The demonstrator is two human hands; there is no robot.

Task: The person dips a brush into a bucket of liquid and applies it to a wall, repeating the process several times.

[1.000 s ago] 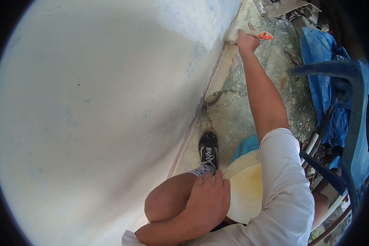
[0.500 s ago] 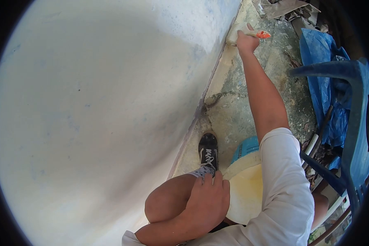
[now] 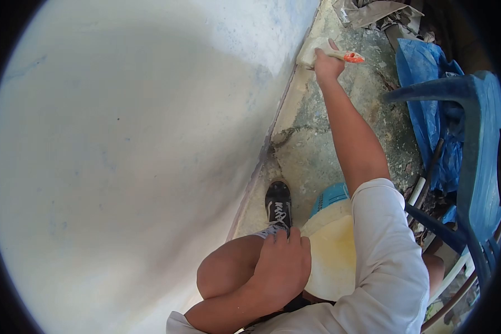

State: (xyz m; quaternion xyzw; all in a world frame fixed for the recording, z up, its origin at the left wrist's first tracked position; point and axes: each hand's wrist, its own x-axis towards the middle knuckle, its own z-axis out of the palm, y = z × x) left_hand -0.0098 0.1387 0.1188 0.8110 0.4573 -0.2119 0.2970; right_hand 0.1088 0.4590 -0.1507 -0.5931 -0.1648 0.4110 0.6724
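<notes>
Out at arm's length, my right hand (image 3: 329, 68) is closed around a wide paintbrush (image 3: 339, 54). Its pale handle ends in an orange tip (image 3: 353, 57) that points right. The whitish brush head lies right at the foot of the white wall (image 3: 145, 139), low by the floor. My left hand (image 3: 284, 266) hangs loosely over my bent knee, its fingers loosely extended with nothing in them. Beside it stands a bucket (image 3: 324, 220) with pale yellow paint inside, partly covered by my right sleeve.
My black shoe (image 3: 278, 201) stands on the stained concrete floor (image 3: 309, 147) between wall and bucket. A blue plastic chair (image 3: 476, 167) is on the right, near a crumpled blue tarp (image 3: 423, 103). Several pipes and scraps lie beneath it. More debris (image 3: 381, 14) sits at the top.
My right hand and the paintbrush appear slightly further left and lower. The chair, tarp and floor have shifted left in view as well. My left hand stays over the knee.
</notes>
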